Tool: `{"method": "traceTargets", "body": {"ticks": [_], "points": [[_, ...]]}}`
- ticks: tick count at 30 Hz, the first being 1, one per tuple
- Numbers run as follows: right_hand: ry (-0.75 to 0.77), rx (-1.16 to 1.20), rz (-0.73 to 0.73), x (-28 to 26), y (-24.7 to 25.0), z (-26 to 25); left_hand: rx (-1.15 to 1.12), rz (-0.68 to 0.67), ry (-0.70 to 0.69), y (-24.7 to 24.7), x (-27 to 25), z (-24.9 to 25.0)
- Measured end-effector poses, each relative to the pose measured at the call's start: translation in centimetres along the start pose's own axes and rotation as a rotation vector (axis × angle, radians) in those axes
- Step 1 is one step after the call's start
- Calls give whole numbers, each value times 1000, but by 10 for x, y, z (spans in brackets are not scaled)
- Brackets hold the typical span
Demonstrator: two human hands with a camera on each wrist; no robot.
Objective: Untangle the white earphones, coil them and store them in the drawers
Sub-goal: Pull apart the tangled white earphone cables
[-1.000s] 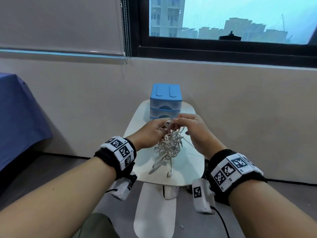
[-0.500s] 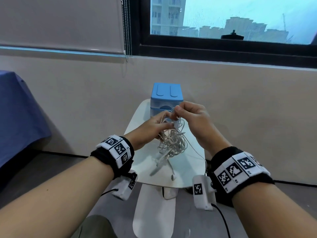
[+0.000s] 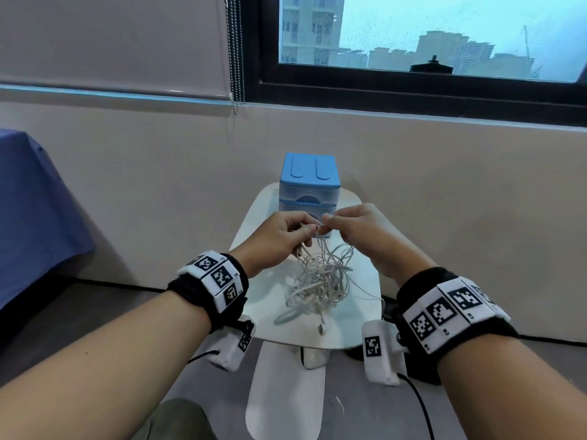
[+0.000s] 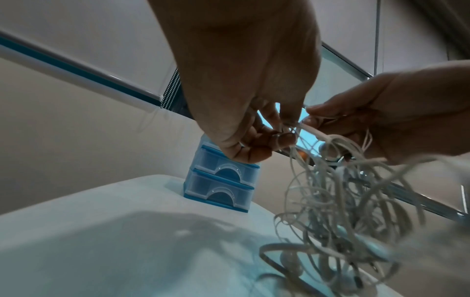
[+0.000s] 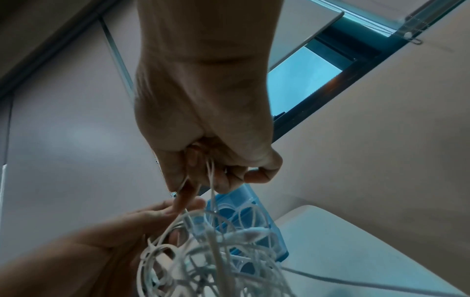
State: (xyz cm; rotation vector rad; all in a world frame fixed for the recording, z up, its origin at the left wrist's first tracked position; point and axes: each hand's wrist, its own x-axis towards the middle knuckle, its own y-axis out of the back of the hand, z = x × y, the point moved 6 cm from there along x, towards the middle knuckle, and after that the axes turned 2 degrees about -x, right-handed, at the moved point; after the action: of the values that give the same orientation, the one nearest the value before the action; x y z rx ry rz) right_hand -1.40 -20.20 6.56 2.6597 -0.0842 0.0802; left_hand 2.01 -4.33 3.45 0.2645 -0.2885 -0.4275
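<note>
White earphones (image 3: 319,281): one tangled bundle, upper strands lifted, lower loops and an earbud trailing onto the white table (image 3: 359,325). Left hand (image 3: 276,239) and right hand (image 3: 355,230) meet fingertip to fingertip above the bundle, each pinching cord at its top. Blue drawers (image 3: 308,185) stand closed at the table's far end, just beyond the hands. Black wristbands (image 3: 444,309) carry square coded markers; their small printed characters are not legible.

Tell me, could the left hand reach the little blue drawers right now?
Probably yes, but not freely: the small blue plastic drawer box stands just behind the left hand with nothing between, yet that hand is pinching the tangled white earphone cords.
</note>
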Motion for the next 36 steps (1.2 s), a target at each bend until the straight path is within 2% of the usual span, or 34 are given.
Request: {"method": "traceTargets", "body": {"ticks": [4,6,11,14,17,22,23,25,27,29,32,35,36], "points": [[27,-106,-82,-1,-7,-4,-86,-24,19,-2,2,1],[86,-74,-95,-1,-9,-10,-77,-56,26,-5,1,1],[177,211,-34,-5,-3,-29,-138,-174,137,-15,-4,3],[151,487,-83,-9,-1,-35,-188,-219,84,-20,-4,7],[138,636,-150,-11,-1,-38,-176,-167,66,-19,-1,2],[110,907,-104,-13,14,-37,27,-6,26,2,7,-3],[63,839,-91,-12,15,-33,30,50,-1,8,9,-1],[-57,509,-92,-11,14,-21,11,143,-62,18,10,7],[-163,225,-164,-12,8,-11,27,161,-115,21,11,18],[-210,122,-256,-14,-1,-9,125,135,-157,17,11,30],[-139,87,-276,-12,-8,-20,239,91,-203,12,11,39],[51,-57,-131,-3,-3,-37,202,69,-160,12,12,31],[113,-40,-82,-2,0,-45,187,40,-127,11,12,26]]}}
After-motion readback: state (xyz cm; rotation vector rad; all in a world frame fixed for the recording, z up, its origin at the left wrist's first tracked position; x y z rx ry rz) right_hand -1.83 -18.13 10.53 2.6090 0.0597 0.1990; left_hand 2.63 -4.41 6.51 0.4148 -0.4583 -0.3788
